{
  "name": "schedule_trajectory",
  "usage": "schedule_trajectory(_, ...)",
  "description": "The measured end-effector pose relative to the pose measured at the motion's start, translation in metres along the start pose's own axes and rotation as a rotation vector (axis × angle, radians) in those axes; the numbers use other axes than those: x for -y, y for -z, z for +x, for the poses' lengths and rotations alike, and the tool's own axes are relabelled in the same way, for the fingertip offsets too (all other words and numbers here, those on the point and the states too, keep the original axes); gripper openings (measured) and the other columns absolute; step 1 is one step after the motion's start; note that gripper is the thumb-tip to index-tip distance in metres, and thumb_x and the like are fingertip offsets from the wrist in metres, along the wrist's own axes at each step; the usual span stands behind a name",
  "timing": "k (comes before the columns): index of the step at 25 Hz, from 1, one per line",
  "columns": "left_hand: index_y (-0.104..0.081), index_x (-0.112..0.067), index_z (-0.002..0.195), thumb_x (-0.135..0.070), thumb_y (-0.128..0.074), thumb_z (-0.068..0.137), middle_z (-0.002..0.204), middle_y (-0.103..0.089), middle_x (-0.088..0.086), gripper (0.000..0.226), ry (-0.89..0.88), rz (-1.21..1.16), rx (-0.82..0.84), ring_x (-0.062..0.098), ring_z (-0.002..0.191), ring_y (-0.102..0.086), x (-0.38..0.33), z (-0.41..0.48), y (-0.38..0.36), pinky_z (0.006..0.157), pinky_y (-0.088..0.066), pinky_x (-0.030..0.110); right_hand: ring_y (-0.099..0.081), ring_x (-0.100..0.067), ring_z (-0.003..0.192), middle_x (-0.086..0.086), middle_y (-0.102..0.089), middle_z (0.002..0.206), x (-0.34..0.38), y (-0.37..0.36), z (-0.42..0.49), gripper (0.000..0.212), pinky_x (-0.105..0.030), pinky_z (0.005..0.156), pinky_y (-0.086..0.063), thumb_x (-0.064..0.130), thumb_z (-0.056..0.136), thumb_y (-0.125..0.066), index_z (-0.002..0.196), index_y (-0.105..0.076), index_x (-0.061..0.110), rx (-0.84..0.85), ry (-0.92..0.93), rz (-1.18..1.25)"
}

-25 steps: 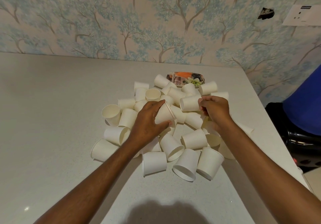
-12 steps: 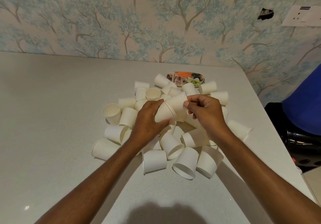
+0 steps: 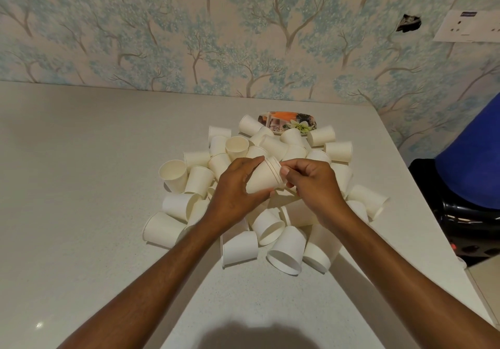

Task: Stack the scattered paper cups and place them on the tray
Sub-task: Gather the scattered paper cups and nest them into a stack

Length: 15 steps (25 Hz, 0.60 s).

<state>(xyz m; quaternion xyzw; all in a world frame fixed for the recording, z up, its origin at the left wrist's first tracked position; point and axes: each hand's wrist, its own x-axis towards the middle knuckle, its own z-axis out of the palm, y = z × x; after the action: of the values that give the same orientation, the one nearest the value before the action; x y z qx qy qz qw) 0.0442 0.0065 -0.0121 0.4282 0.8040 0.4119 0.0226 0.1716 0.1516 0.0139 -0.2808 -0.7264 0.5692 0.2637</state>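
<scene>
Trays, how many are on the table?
1: the patterned tray lies behind the cup pile, near the wall, partly hidden by cups; the pile could hide another.

both hands point(image 3: 273, 186) gripping nested cups point(image 3: 263, 176), cup pile point(image 3: 243, 213)

We see a pale speckled counter point(image 3: 81, 186) against wallpaper point(image 3: 189, 37) printed with blue-green trees, a white socket plate point(image 3: 470, 25) on the wall, and a blue shape point(image 3: 476, 156) at right.
</scene>
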Motion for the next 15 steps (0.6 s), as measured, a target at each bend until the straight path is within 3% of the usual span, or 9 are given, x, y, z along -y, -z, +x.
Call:
schedule_trajectory(4,-0.054,-0.027,0.151,-0.038,-0.092,0.080,0.148,-0.060,-0.003,0.081,-0.008,-0.033,0.016,0.013,0.126,-0.057,-0.004,-0.003,-0.001,0.103,-0.050,0.030,-0.065,0.004,0.067,0.018,-0.078,0.080,-0.003,-0.001,-0.009,0.025,-0.011,0.060,-0.050,0.019,0.101,-0.072,0.095,-0.081,0.041,0.049,0.003,-0.049)
schedule_trajectory(7,-0.053,-0.029,0.152,-0.038,-0.091,0.082,0.147,-0.062,-0.005,0.080,0.004,-0.049,0.033,0.013,0.124,-0.058,-0.006,-0.007,-0.001,0.102,-0.052,0.032,-0.069,0.006,0.073,0.016,-0.082,0.089,0.001,0.013,-0.011,0.018,-0.010,0.062,-0.050,0.020,0.099,-0.076,0.101,-0.085,0.035,0.088,0.008,-0.036)
schedule_trajectory(11,-0.053,-0.027,0.153,-0.031,-0.091,0.082,0.147,-0.061,-0.004,0.081,0.008,-0.078,0.052,0.014,0.127,-0.057,-0.006,-0.014,0.000,0.107,-0.054,0.041,-0.072,-0.004,0.083,0.011,-0.082,0.091,0.000,0.044,-0.006,0.010,-0.025,0.077,-0.056,0.022,0.096,-0.080,0.102,-0.086,0.027,0.002,0.008,-0.195)
schedule_trajectory(15,-0.051,-0.027,0.154,-0.030,-0.090,0.084,0.149,-0.060,-0.003,0.080,0.011,-0.054,0.064,0.015,0.129,-0.056,-0.003,-0.017,0.001,0.109,-0.053,0.044,-0.073,-0.014,0.086,0.010,-0.078,0.086,-0.015,0.067,-0.009,0.008,-0.037,0.079,-0.059,0.032,0.096,-0.078,0.092,-0.084,0.028,-0.049,-0.056,-0.462)
